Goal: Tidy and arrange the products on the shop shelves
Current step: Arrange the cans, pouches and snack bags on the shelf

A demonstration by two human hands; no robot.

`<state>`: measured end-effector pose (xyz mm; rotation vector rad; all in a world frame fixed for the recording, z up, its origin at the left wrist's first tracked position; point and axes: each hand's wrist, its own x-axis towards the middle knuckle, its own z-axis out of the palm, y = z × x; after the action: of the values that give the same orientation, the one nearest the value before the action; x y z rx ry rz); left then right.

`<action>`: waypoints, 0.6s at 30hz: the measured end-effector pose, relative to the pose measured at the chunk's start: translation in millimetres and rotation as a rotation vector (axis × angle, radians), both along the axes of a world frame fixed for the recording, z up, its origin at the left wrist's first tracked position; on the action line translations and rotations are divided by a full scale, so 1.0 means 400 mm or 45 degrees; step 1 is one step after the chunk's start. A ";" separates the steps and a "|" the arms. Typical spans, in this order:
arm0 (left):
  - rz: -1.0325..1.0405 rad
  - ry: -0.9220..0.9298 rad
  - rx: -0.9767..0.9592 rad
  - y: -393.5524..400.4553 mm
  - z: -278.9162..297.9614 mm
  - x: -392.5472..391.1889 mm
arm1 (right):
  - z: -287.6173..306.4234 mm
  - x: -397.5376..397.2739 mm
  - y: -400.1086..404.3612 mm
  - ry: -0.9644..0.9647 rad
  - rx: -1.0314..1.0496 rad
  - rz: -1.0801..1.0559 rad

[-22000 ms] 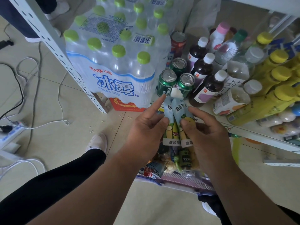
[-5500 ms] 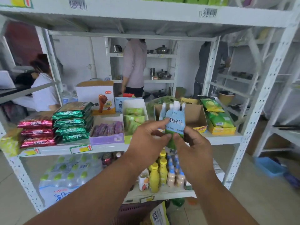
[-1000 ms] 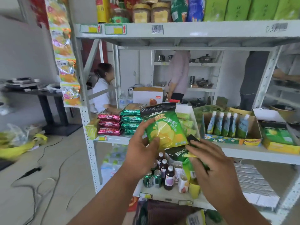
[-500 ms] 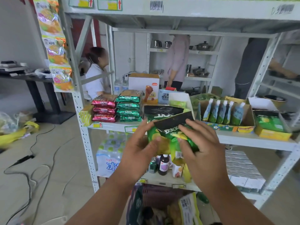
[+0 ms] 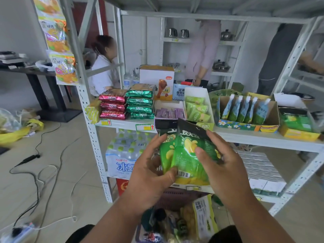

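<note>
Two green crisp bags [image 5: 185, 155] with black tops are held together in front of the white shelf [image 5: 263, 136]. My left hand [image 5: 149, 172] grips their left edge, thumb on the lower front. My right hand [image 5: 222, 163] grips the right side, thumb pressed on the front bag. Behind them on the middle shelf stand a box of blue drink pouches [image 5: 245, 111], a white box of green packets [image 5: 197, 107], a box of purple bars [image 5: 169, 114] and stacks of red [image 5: 113, 107] and green [image 5: 140, 104] packs.
A basket of mixed goods [image 5: 180, 223] sits below my arms. A water bottle multipack [image 5: 122, 155] fills the bottom shelf's left. Cables [image 5: 38, 169] trail over the floor at left. Three people are behind the shelving. A yellow box of green bags [image 5: 298, 125] stands at far right.
The view has drawn closer to the shelf. My right hand has slid to the right side of the bags, and the two bags now sit stacked more squarely together.
</note>
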<state>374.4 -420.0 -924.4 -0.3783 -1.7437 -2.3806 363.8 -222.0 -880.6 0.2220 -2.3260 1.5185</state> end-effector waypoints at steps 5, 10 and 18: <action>-0.033 0.023 -0.001 -0.001 -0.007 0.031 | -0.025 0.010 0.004 -0.155 -0.171 0.134; -0.078 -0.040 -0.071 0.003 -0.018 0.051 | -0.046 0.014 -0.002 -0.126 -0.184 0.116; 0.015 -0.048 -0.205 0.024 -0.072 0.049 | -0.079 0.028 -0.018 -0.100 0.002 0.087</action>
<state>394.0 -410.3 -953.1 -0.3457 -1.9551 -2.2603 374.8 -229.0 -912.3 0.2490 -2.4034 1.5844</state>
